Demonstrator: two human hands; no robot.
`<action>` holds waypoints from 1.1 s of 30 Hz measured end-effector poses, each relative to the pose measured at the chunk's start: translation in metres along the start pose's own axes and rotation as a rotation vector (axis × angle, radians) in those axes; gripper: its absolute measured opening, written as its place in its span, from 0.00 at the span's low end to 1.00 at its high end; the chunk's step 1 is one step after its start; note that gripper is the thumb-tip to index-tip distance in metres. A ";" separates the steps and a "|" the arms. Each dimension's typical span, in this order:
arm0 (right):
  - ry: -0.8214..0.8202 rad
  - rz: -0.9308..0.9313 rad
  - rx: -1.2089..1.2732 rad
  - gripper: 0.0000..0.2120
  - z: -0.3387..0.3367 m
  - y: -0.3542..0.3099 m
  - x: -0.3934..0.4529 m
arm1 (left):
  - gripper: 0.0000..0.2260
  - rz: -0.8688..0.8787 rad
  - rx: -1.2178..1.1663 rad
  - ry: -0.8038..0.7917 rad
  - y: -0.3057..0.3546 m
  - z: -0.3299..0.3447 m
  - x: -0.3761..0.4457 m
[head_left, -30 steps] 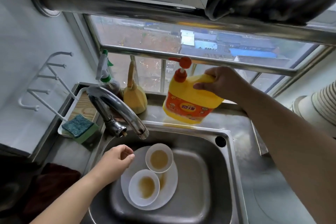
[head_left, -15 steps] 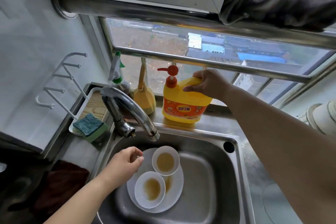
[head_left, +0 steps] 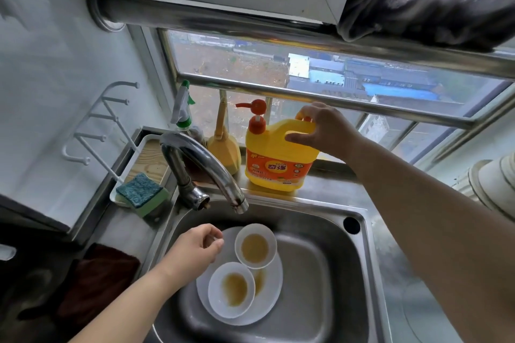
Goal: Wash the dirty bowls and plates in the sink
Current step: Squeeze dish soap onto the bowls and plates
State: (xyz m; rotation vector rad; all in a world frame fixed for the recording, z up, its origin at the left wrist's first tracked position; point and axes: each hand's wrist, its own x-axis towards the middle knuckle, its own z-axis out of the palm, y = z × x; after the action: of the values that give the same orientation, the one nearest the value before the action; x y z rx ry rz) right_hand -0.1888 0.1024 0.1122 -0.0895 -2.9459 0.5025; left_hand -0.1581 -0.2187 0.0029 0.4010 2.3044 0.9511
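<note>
Stainless steel sink (head_left: 320, 287) below a window holds two stained white bowls (head_left: 255, 245) on a white plate (head_left: 271, 295). Behind the sink, the right hand (head_left: 324, 131) loosens around the yellow detergent jug's (head_left: 278, 159) handle; the left hand (head_left: 195, 248) hovers above the plate, loosely curled, holding nothing

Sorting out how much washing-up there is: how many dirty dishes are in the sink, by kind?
Bowls: 2, one nearer the tap and one nearer the person, both with brown residue.
Plates: 1, under both bowls.
Total: 3 dishes in the sink.
</note>
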 end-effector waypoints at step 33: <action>0.259 0.412 0.067 0.16 -0.001 -0.004 -0.066 | 0.02 0.029 -0.008 -0.031 -0.008 0.009 -0.013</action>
State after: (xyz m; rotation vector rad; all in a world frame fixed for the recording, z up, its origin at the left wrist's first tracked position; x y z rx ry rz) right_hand -0.1234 0.0934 0.1054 -0.7067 -2.6522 0.5889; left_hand -0.1432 -0.2254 -0.0023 0.4437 2.2723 0.9617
